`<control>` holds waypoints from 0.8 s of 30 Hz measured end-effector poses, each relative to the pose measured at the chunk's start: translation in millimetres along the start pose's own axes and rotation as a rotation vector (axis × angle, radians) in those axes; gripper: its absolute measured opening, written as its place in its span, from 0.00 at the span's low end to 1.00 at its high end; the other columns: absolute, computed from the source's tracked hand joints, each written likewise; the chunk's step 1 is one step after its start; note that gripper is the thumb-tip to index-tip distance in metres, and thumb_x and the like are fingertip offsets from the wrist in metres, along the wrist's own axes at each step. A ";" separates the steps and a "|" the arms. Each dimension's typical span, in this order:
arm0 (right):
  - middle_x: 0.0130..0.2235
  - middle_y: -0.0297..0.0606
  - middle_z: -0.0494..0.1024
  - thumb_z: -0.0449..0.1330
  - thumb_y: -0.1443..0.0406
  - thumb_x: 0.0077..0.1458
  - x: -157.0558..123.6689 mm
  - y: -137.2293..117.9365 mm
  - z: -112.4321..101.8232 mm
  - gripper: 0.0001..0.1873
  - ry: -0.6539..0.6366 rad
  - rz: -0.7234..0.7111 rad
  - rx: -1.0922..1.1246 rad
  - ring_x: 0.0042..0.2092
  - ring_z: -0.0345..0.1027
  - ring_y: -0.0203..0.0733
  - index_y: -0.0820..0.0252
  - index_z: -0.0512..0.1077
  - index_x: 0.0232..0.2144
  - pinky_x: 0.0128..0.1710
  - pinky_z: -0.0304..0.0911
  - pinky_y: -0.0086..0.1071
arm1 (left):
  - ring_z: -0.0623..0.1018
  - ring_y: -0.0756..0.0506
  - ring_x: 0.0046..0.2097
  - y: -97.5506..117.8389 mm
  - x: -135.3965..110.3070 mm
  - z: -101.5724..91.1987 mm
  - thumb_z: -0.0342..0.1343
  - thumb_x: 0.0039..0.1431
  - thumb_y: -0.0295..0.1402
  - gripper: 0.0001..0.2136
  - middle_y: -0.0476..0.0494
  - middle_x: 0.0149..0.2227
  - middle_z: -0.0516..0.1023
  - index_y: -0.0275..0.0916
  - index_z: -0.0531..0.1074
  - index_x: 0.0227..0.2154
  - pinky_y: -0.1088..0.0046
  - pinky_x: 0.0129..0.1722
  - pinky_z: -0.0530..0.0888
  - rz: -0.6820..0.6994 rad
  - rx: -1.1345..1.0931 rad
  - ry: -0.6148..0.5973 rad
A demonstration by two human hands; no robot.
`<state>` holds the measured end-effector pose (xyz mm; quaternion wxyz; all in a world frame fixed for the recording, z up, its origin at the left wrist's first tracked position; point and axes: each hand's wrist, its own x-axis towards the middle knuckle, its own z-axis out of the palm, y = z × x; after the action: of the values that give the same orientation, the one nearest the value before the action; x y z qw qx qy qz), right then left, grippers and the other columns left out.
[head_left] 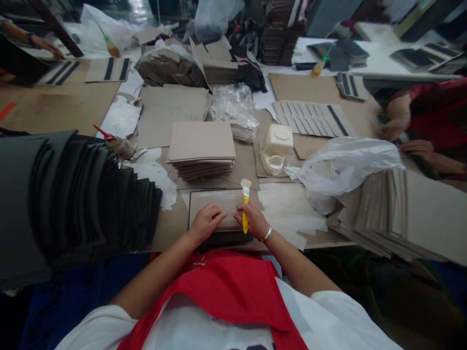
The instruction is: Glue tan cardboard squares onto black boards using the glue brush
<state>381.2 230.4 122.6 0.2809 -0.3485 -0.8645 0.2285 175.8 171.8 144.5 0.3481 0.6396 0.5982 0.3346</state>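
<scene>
My right hand (254, 220) is closed around the yellow handle of a paintbrush (245, 206), its pale bristles pointing away from me. Under both hands lies a beige board (219, 200) with a dark edge, and white glossy streaks run across its far part. A dark strip (222, 238) shows along its near side. My left hand (207, 222) rests on the board with fingers curled and pressed together; anything between them is hidden. Just beyond stands a stack of beige boards (203, 142). A cream plastic container (277, 146), cut open, sits to the right of it.
Dark curved sheets (80, 194) are piled at my left, near a red-tipped bottle (116, 143). To the right are a clear plastic bag (350, 160) and leaning grey boards (394, 209). A co-worker's hands (408, 131) are at the far right; another person's hand (45, 46) shows far left.
</scene>
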 end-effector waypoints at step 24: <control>0.30 0.37 0.73 0.53 0.57 0.54 45.9 34.9 27.8 0.11 0.126 0.431 -0.027 0.30 0.69 0.41 0.57 0.60 0.36 0.30 0.64 0.34 | 0.67 0.50 0.27 -79.9 37.0 -61.3 0.52 0.50 0.46 0.16 0.51 0.20 0.68 0.37 0.69 0.19 0.76 0.27 0.60 -0.464 0.067 0.128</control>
<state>352.4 281.3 96.4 0.2744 -0.5425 -0.7537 0.2495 83.7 214.8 110.0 0.3557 0.4738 0.7605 0.2657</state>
